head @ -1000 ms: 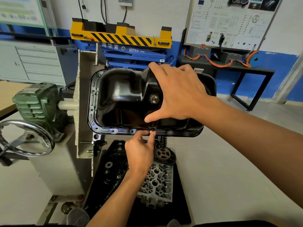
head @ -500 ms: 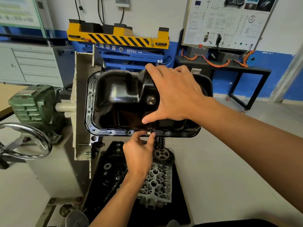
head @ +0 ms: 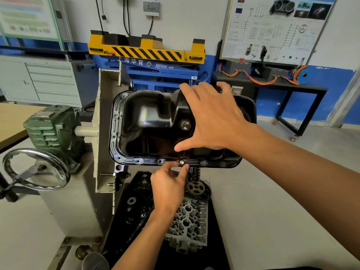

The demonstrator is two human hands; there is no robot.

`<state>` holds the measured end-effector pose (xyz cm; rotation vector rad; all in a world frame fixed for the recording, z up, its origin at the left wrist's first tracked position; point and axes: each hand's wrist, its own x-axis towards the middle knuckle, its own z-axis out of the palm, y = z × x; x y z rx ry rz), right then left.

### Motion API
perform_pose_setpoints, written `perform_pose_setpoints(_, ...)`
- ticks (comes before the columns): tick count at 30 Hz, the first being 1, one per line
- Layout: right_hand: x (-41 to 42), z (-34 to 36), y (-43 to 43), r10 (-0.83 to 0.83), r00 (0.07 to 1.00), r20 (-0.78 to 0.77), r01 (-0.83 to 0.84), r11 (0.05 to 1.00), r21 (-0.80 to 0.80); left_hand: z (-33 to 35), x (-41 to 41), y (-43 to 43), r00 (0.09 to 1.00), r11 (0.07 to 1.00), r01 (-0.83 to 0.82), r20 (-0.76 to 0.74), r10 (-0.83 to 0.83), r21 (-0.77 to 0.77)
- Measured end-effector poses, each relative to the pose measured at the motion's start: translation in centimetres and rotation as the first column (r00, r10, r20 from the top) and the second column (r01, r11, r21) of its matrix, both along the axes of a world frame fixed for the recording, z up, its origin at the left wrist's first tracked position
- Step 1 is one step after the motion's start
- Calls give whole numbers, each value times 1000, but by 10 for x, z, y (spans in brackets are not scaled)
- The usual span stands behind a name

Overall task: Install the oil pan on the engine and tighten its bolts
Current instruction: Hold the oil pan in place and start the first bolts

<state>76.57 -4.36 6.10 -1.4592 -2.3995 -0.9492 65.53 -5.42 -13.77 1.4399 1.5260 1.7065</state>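
While the big cream metal stand (head: 105,133) rises on your left, the shiny black metal oil pan (head: 148,121) sits just beside its upright plate, with the deep side facing you. Your right hand (head: 214,119) lies spread wide and flat on the pan. Its fingers are straight, its thumb is near the front rim, and it holds nothing. Your left hand (head: 167,190) reaches up to that front rim. Its thumb and first finger pinch the small brass-coloured bolt (head: 182,162) sitting in a hole there.
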Motion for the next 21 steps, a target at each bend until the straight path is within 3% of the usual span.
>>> perform_pose_setpoints(8, 1, 2, -2, 8, 999, -35, -9, 1000, -22, 24, -44, -28, 911, 967, 235, 370, -183, -101)
perform_pose_setpoints(14, 1, 0, -13, 48, 996, -77, -46, 999, 28, 57, -68, -49, 723, 876, 457, 638, -266, -154)
perform_pose_setpoints(18, 8, -12, -17, 110, 983, -147, -98, 991, 87, 75, -71, -62, 633, 817, 560, 707, -316, -137)
perform_pose_setpoints(21, 10, -17, -18, 147, 969, -197, -132, 987, 89, 94, -65, -67, 645, 799, 587, 673, -363, -131)
